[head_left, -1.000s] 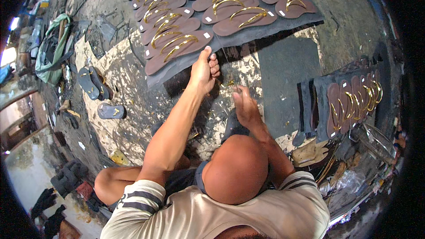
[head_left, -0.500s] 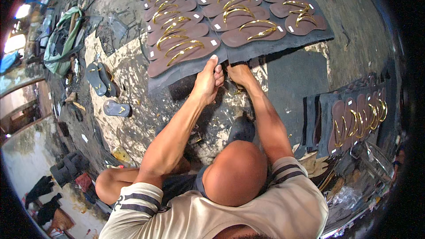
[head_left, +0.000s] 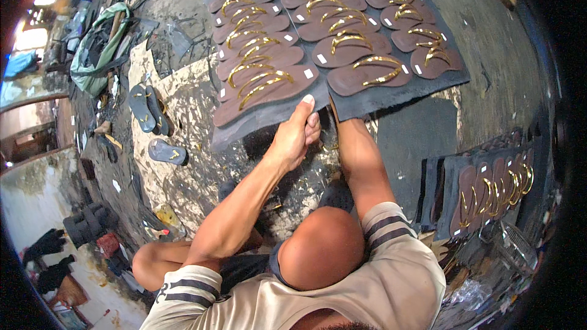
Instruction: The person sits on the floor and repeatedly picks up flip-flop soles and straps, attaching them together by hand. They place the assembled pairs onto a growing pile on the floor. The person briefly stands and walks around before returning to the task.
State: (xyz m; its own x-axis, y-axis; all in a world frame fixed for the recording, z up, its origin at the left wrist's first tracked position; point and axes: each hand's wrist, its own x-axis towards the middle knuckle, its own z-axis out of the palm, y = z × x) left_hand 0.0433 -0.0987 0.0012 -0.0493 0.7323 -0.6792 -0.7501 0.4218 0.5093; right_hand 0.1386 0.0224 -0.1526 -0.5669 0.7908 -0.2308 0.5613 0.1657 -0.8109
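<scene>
A dark grey sheet (head_left: 391, 101) is raised in front of me, covered with rows of brown flip-flops (head_left: 263, 90) with shiny gold straps and small white labels. At its near edge, a narrow gap runs between a left and a right part. My left hand (head_left: 292, 139) is closed on that edge beside the gap, the thumb on top and the fingers curled below. Beneath the right part goes my right forearm (head_left: 359, 153); the sheet hides my right hand and its fingers.
At the right, several brown flip-flops (head_left: 466, 198) on dark sheets stand on edge, near a round wire grille (head_left: 518, 245). Loose dark flip-flops (head_left: 167, 151) lie on the stained floor at the left. Farther off is a green sack (head_left: 92, 73). A flat grey sheet (head_left: 416, 140) lies right of my forearm.
My right hand has slid farther under the sheet and out of sight. My left hand keeps its hold on the near edge. The view has shifted slightly.
</scene>
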